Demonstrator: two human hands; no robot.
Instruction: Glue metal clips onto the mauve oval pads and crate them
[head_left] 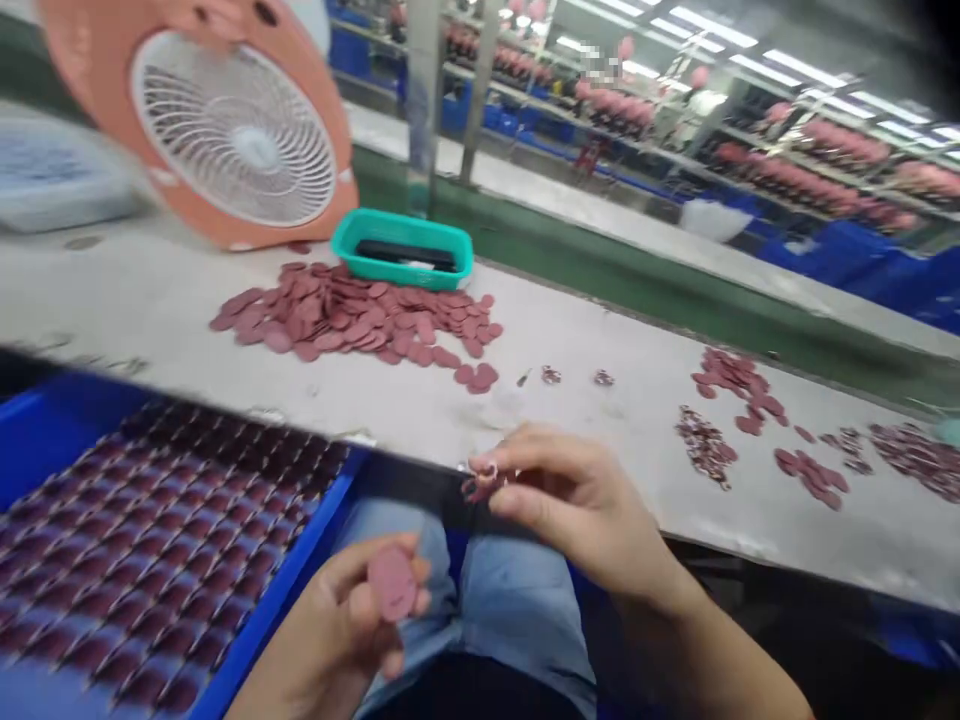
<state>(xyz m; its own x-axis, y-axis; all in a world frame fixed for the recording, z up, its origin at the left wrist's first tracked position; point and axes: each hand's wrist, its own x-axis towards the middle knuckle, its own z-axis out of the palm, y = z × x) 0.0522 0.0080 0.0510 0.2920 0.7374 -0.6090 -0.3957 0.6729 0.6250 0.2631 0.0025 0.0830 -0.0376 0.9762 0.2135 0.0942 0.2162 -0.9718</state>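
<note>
Pale bench (pixel 172 300) slants across the frame's middle. Nearest me, at lower centre, the left hand (pixel 341 605) grasps one reddish disc (pixel 392 583); at centre, the right hand (pixel 592 500) pinches a small shiny piece (pixel 489 474), apart from that disc. At lower left I see one blue crate (pixel 300 555) bearing many rows of dark-red pieces (pixel 169 575), too blurred to count; I judge those done. Beyond the hands lie two metal bits (pixel 551 375), and one big pile (pixel 330 320) of loose discs, uncountable, seems left to use. Smaller clusters (pixel 731 372) sit at right. Farther, upper left: one green basket (pixel 405 270), one orange fan (pixel 240 130).
</note>
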